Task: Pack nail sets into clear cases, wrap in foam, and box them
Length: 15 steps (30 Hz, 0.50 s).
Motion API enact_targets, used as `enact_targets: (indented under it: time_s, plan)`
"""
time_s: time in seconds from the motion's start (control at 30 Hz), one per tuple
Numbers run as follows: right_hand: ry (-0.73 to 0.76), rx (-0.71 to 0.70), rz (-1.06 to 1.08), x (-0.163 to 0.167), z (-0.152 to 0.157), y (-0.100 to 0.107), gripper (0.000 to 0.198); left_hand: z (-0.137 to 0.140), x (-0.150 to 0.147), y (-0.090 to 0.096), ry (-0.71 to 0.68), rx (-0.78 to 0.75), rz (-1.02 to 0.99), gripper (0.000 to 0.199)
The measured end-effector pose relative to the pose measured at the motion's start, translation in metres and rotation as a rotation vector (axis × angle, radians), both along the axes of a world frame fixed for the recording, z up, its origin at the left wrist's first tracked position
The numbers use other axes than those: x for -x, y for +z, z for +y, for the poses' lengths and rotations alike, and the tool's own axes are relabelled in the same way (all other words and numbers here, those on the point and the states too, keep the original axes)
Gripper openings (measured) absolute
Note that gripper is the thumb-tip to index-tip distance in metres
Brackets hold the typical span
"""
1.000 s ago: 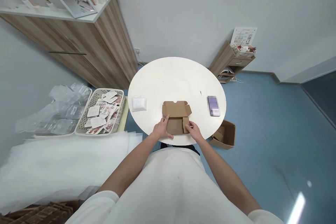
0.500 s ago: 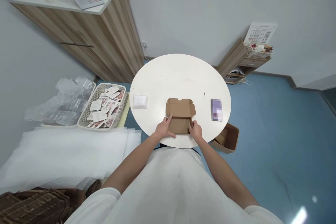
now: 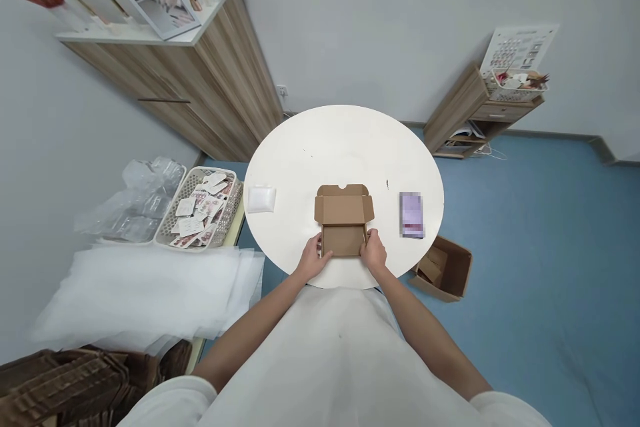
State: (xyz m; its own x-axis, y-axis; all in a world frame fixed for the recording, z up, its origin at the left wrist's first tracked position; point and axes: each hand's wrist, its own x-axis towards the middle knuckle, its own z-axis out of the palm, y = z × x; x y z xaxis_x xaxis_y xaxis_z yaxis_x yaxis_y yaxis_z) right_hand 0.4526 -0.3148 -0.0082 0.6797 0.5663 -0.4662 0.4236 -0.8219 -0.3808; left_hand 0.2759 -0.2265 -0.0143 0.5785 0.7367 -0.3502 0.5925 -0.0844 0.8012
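Observation:
A small brown cardboard box (image 3: pixel 344 210) lies on the white oval table (image 3: pixel 345 140) near its front edge. Its lid is folded back, away from me, with the side flaps spread, and nothing shows inside the tray. My left hand (image 3: pixel 313 259) grips the left wall, thumb at the near left corner. On the opposite side my right hand (image 3: pixel 373 251) holds the right wall, fingers curled round it. A white padded packet (image 3: pixel 261 199) rests at the table's left. To the right lies a purple item (image 3: pixel 411 215), its surface blurred out.
Left of the table stand a white basket of printed cards (image 3: pixel 200 210), clear plastic packaging (image 3: pixel 145 200) and white sheets (image 3: pixel 150 290). Flattened brown cardboard (image 3: pixel 75 387) lies at lower left. An open carton (image 3: pixel 447 270) is on the floor at right. A wooden cabinet (image 3: pixel 165 93) stands behind left.
My left hand has shifted from the lid's fold down to the box's left wall. The lid now lies further back and flatter. My right hand stays at the right wall. The view has tilted slightly.

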Motion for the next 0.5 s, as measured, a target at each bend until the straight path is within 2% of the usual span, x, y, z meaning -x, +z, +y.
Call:
enact_targets:
  time_s: [0.07, 0.23, 0.5]
  plan:
    - [0.009, 0.026, 0.016, -0.007, 0.006, -0.001, 0.029, -0.002, -0.007, -0.001, 0.01, -0.001, -0.012, 0.066]
    - [0.064, 0.054, 0.018, -0.017, 0.015, -0.001, 0.027, -0.001, -0.02, -0.001, 0.018, -0.029, 0.006, 0.071]
    - [0.091, -0.044, 0.046, -0.019, 0.009, 0.003, 0.055, 0.003, -0.031, 0.0, 0.066, 0.031, 0.006, 0.075]
